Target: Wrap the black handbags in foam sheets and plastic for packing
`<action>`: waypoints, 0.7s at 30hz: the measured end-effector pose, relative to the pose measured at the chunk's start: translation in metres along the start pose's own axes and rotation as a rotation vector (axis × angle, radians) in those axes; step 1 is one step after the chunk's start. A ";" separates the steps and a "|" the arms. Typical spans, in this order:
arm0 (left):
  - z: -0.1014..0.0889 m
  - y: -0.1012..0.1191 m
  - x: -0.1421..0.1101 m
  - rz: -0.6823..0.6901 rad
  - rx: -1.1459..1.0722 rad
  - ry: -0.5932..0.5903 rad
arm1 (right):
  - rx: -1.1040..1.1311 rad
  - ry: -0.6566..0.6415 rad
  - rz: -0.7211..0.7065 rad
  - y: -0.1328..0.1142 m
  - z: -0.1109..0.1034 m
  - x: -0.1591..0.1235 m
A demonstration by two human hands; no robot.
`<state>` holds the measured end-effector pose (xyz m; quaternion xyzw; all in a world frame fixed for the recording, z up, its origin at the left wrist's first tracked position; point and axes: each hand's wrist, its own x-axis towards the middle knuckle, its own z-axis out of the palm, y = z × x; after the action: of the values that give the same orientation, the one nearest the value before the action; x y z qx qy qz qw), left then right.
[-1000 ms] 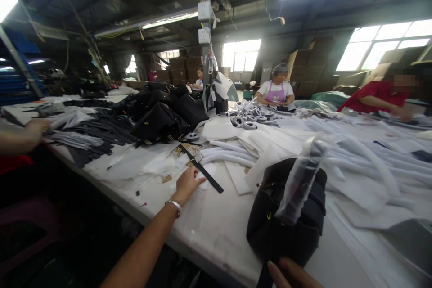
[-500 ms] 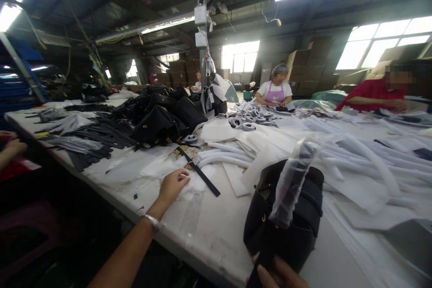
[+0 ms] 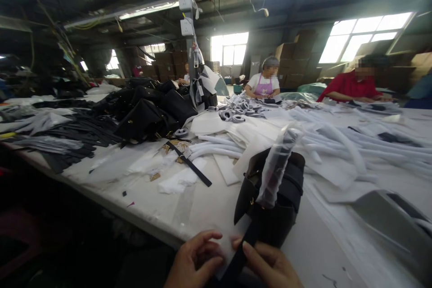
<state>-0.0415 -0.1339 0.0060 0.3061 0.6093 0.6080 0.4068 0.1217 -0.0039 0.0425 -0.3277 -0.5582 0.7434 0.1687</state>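
Black flat strap point(image 3: 238, 257), matte and narrow, is pinched between the thumb and fingers of the right hand point(image 3: 270, 263) at the near side of a white-topped worktable point(image 3: 209, 207). Left hand point(image 3: 195, 258) curls just left of the grip, beside a thin translucent sheet point(image 3: 243, 224); whether its fingers hold that sheet cannot be told.

Should the pinch loosen, so slim a strap could twist or slide away, its lower end running out of view below the grip. The sheet, lying close against the strap, could be trapped under a fingertip. A hard tug might tip the black leather-look handbag with gold-toned fittings point(image 3: 281, 222) just beyond the grip, if the two are joined; the join is unclear.

Rising over that bag, a handle wrapped in clear crinkled plastic point(image 3: 275, 171) stands in the way of any reach straight ahead. Farther off and left of the grip lie a second black strap point(image 3: 197, 172) and a heap of black bags point(image 3: 145, 121); ahead, pale foam-like tubes point(image 3: 219, 149); to the right, a smooth grey panel point(image 3: 381, 218).
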 end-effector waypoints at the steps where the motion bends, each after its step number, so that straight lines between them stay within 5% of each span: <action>1: 0.001 0.004 0.000 -0.004 0.027 -0.045 | -0.010 -0.003 -0.015 0.000 0.000 -0.001; 7: 0.023 0.050 0.020 0.031 0.165 -0.169 | -0.079 -0.004 -0.136 -0.001 0.005 -0.005; 11: 0.037 0.062 0.031 0.051 0.082 -0.224 | -0.159 0.034 -0.160 -0.004 0.004 -0.007; 21: 0.003 0.046 0.011 -0.135 0.079 -0.012 | -0.399 -0.005 -0.221 -0.030 -0.012 -0.021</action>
<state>-0.0499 -0.1195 0.0507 0.2836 0.6498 0.5526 0.4381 0.1416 0.0011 0.0749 -0.2895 -0.7272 0.5960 0.1795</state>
